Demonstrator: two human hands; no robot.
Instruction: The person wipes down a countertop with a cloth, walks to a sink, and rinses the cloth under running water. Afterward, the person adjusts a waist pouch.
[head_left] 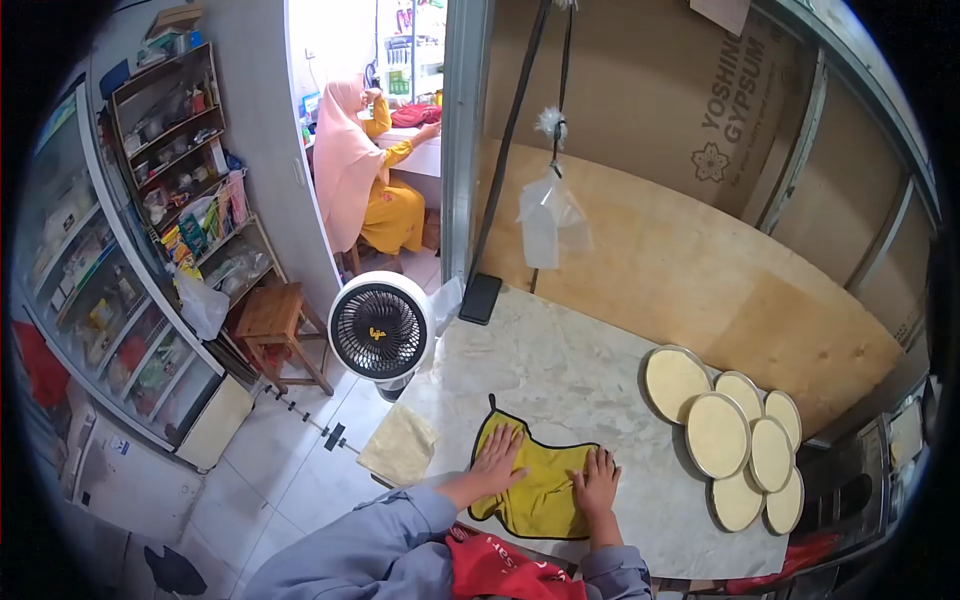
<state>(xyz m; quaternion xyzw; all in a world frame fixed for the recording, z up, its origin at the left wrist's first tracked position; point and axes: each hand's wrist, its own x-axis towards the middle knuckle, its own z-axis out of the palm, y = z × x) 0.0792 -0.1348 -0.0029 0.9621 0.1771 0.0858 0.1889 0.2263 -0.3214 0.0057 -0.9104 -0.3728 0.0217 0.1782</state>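
Yellow-green cloth (pixel 545 490) with dark edging, pressed by two bare hands: the cloth is lying on the near part of the pale, marbled surface (pixel 600 350), left of a group of round, pale-faced discs (pixel 718 437). The left hand (pixel 497 462) is resting palm down on the cloth's upper left part, its fingers extended and its grip closing on nothing. The right hand (pixel 597 485) is lying along the right edge, likewise spread and grasping nothing. Creases are running between the hands, and a narrow black-edged corner is pointing toward the far side. Because the hands are holding by pressure alone, uneven pushing could be bunching the fabric or making it slide; the slack creases would be the likely cause. A wide sweep to the right could be knocking the discs, some of which are overlapping. A white fan (pixel 378 330) is standing beyond the left edge; whether it is running cannot be told, but a draught could be lifting any unpressed corner. A second, paler cloth (pixel 398 445) is lying at the near left corner, where a sleeve could be dragging it off.
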